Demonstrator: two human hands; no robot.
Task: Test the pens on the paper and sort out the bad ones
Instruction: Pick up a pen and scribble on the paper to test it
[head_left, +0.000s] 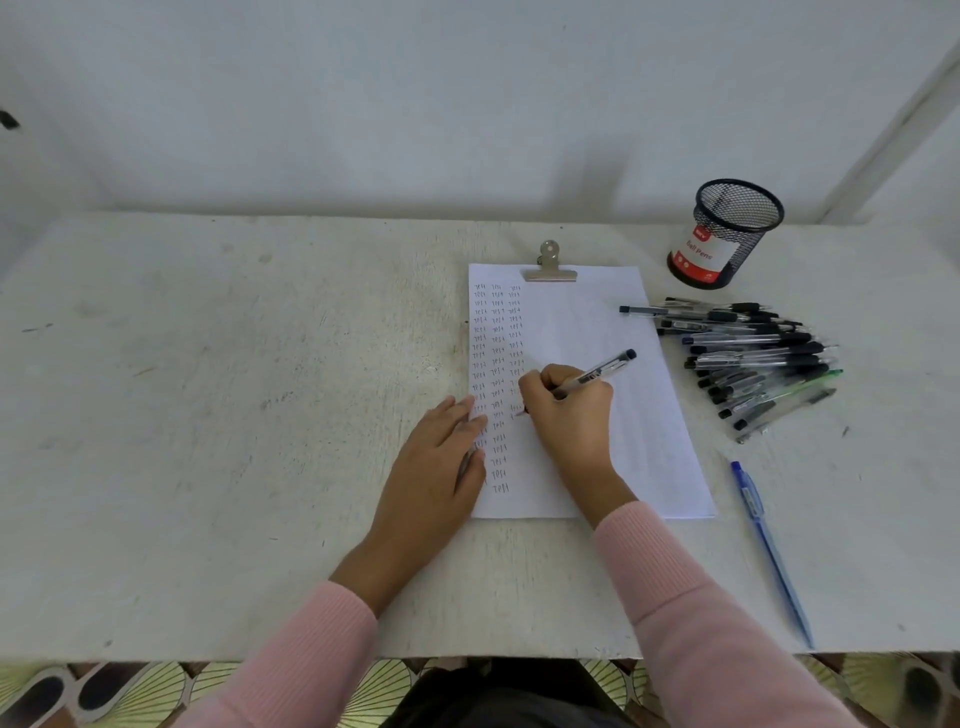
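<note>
The pen under test is in the right grip, which is clenched around it. Its tip touches the paper at the third column of small written words, and its back end points up and to the right. The paper lies on the counter, and a metal clip sits at its top edge. Three columns of short words fill the left part of the sheet. The left grip is released and grasps nothing; it lies flat, with straight fingers pressing on the left edge of the paper. Pink sleeves cover both arms. To the right of the paper is a heap of pens, mostly clear with dark ends, and one of them reaches over the paper's right edge. A blue pen lies alone on the counter, apart from the heap, near the lower right corner of the paper. Behind the heap a black mesh cup stands upright with a red and white label inside.
</note>
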